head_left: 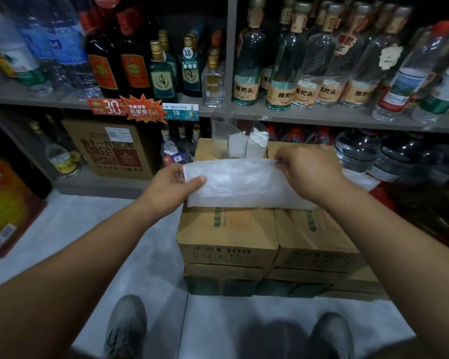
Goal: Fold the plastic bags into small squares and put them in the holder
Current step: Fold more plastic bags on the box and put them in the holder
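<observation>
A white plastic bag (240, 183), folded into a long flat strip, stretches between my two hands above stacked cardboard boxes (228, 229). My left hand (173, 189) pinches its left end, thumb on top. My right hand (305, 168) pinches its upper right corner. Behind the strip, on the far part of the box top, stands a clear plastic holder (237, 137) with compartments; white folded bags show inside it.
Shelves (140, 104) of glass and plastic bottles run across the back, with price tags on the edge. A large brown carton (109, 149) stands on the lower shelf at left. More white plastic (360, 177) lies right of my right wrist. My shoes (126, 330) are on the grey floor.
</observation>
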### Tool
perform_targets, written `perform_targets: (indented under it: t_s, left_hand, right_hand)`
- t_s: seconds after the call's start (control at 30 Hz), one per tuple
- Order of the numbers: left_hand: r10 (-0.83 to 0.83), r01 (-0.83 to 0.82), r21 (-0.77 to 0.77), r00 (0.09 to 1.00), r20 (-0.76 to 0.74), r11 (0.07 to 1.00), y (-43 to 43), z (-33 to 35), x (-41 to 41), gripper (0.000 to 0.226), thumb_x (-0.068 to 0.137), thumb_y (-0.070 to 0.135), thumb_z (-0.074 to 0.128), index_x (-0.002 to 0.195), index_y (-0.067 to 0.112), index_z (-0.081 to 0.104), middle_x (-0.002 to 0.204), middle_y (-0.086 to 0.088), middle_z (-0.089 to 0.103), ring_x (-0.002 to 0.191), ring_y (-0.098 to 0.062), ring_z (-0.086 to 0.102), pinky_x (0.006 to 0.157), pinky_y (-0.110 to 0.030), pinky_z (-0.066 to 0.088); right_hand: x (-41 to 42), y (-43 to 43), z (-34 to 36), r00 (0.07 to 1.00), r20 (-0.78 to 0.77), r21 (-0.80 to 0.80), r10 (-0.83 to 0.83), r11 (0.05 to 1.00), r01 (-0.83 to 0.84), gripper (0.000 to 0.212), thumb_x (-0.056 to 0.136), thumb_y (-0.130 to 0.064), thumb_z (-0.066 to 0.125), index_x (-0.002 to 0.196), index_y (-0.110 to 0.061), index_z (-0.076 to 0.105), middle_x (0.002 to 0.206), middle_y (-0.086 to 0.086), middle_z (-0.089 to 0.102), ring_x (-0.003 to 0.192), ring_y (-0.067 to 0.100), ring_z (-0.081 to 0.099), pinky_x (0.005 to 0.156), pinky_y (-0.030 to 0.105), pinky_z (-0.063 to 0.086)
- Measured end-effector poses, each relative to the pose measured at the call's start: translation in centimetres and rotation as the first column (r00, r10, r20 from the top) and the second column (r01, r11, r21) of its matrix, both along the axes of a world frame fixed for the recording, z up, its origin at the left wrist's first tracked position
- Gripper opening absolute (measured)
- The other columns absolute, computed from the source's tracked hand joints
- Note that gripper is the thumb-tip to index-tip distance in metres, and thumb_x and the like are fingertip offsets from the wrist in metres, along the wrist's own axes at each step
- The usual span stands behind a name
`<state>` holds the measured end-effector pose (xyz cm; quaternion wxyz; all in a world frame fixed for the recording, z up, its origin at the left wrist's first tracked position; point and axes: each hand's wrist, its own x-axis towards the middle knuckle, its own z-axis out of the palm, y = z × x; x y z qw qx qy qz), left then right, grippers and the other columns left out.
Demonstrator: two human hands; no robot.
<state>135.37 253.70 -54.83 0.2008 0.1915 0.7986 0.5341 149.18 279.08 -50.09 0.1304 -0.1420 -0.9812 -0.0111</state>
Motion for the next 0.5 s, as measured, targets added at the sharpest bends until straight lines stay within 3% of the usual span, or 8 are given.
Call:
perform_targets:
  t_s: [0.1,0.17,0.23,0.3,0.4,0.5]
  left_hand:
    - [0.05,-0.049,-0.046,0.998,0.025,0.998,1.0,-0.5,-0.8,0.077,0.062,0.073,0.075,0.107,0.012,0.065,0.104,-0.007,0.074,0.094,-0.023,0.072,0.089,-0.051,0.058]
    - [0.059,-0.055,-0.067,0.997,0.058,0.996,1.8,-1.2,-1.5,0.082,0.055,0.081,0.074,0.1,0.014,0.063,0.105,-0.008,0.073,0.096,-0.025,0.072,0.088,-0.052,0.058]
    - [0.031,-0.025,-0.063,0.996,0.087,0.998,2.4,-1.0,-1.6,0.063,0.066,0.075,0.077,0.091,0.019,0.06,0.104,-0.005,0.072,0.096,-0.021,0.07,0.08,-0.037,0.055]
    - [-0.009,0.015,-0.054,0.994,0.11,0.998,2.6,-1.0,-1.2,0.04,0.081,0.055,0.078,0.09,0.02,0.06,0.101,-0.003,0.074,0.091,-0.018,0.072,0.075,-0.03,0.052]
    - [-0.031,0.038,-0.065,0.994,0.106,0.997,2.7,-1.5,-1.2,0.038,0.082,0.038,0.083,0.108,0.016,0.067,0.096,-0.006,0.077,0.088,-0.019,0.075,0.085,-0.041,0.06]
    - [0.041,-0.034,-0.137,0.998,0.045,0.99,2.5,-2.2,-1.5,0.049,0.075,0.042,0.086,0.111,0.015,0.066,0.094,-0.016,0.074,0.087,-0.027,0.074,0.084,-0.048,0.06]
  right_hand:
    - [-2.6,1.7,-2.0,0.994,0.025,-0.141,-0.102,0.984,0.104,0.02,0.101,-0.021,0.05,0.104,-0.022,0.069,0.103,0.004,0.071,0.1,0.032,0.06,0.087,0.04,0.037]
    - [-3.6,2.7,-3.7,0.989,0.052,-0.238,-0.139,0.96,0.148,0.02,0.1,-0.024,0.05,0.106,-0.019,0.069,0.108,0.006,0.068,0.107,0.033,0.057,0.091,0.042,0.039]
    - [-4.6,3.7,-5.5,0.99,0.062,-0.307,-0.125,0.942,0.138,0.016,0.098,-0.023,0.052,0.099,-0.019,0.068,0.105,0.007,0.066,0.105,0.033,0.055,0.086,0.04,0.042]
    - [-4.7,3.9,-6.3,0.993,0.061,-0.371,-0.105,0.921,0.12,0.01,0.097,-0.024,0.055,0.089,-0.022,0.061,0.099,0.004,0.062,0.101,0.031,0.054,0.081,0.037,0.041]
    - [-4.9,4.0,-7.0,0.996,0.05,-0.423,-0.08,0.901,0.093,0.008,0.098,-0.024,0.057,0.09,-0.026,0.06,0.098,-0.002,0.057,0.101,0.023,0.049,0.085,0.036,0.038]
    - [-4.7,4.1,-7.3,0.996,-0.022,-0.437,-0.088,0.897,0.069,0.005,0.097,-0.026,0.061,0.094,-0.027,0.065,0.098,-0.007,0.058,0.105,0.021,0.05,0.092,0.039,0.039]
